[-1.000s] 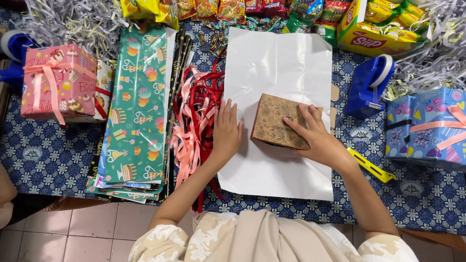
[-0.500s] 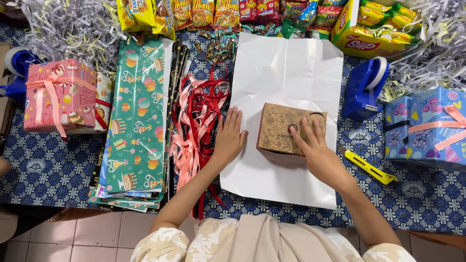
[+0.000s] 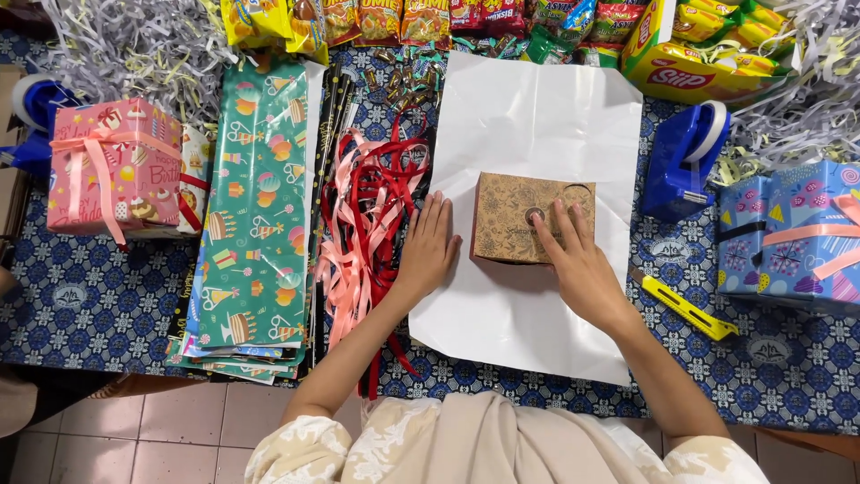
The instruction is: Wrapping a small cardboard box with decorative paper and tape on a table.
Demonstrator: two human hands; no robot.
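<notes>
A small brown patterned cardboard box (image 3: 520, 215) lies flat near the middle of a white sheet of paper (image 3: 537, 108) spread on the table. My right hand (image 3: 578, 260) rests on the box's right half, fingers spread on its top. My left hand (image 3: 428, 246) lies flat, palm down, on the left edge of the white sheet, just left of the box and not touching it. Neither hand grips anything.
A tangle of red and pink ribbons (image 3: 367, 215) lies left of the sheet, beside a stack of green patterned wrapping paper (image 3: 255, 197). A pink wrapped gift (image 3: 107, 170) stands far left, a blue one (image 3: 793, 233) far right. A blue tape dispenser (image 3: 685, 157), yellow cutter (image 3: 685, 309), snack packets (image 3: 394, 18).
The box has been turned from a tilt to lie square on the sheet and sits a little higher. My right hand has slid from its far corner onto its top.
</notes>
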